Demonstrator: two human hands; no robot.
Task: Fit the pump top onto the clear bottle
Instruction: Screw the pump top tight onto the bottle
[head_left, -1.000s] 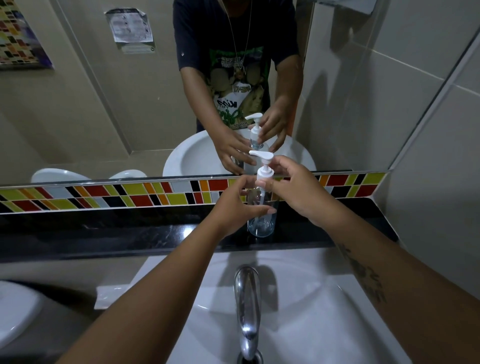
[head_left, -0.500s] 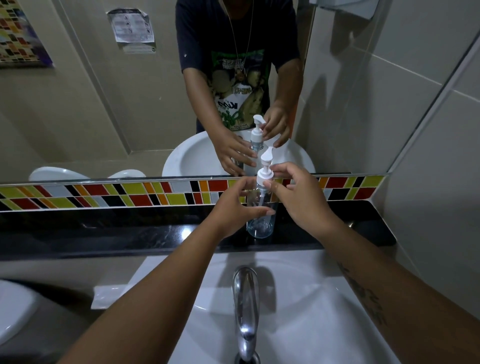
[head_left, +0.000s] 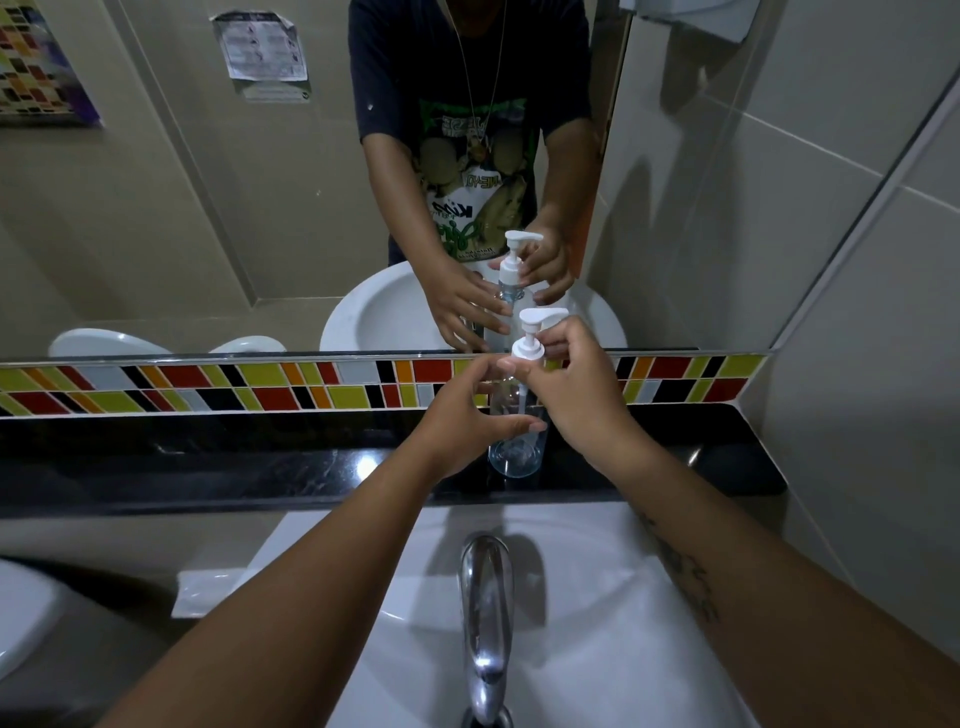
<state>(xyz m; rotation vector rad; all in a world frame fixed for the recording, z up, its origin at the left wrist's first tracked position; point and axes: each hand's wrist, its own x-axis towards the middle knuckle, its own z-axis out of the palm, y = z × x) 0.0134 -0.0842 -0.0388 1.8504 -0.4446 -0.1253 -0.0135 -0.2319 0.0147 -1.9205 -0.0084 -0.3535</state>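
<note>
Fingers of the right hand (head_left: 582, 400) pinch the pump top's collar (head_left: 528, 349); the left hand (head_left: 467, 421) grips the clear bottle (head_left: 514, 447). Best to turn the collar squarely, keeping the bottle upright.

Dim, warm indoor light falls from above. Small glare spots shine on the black ledge (head_left: 363, 470) and the chrome faucet (head_left: 485, 623), which casts a soft shadow into the basin (head_left: 597, 649). Wide-angle distortion bends the wall lines; the edges look soft.

bottle neck (head_left: 511, 382) hidden by fingers, wall notice (head_left: 262, 52) text unreadable
</note>
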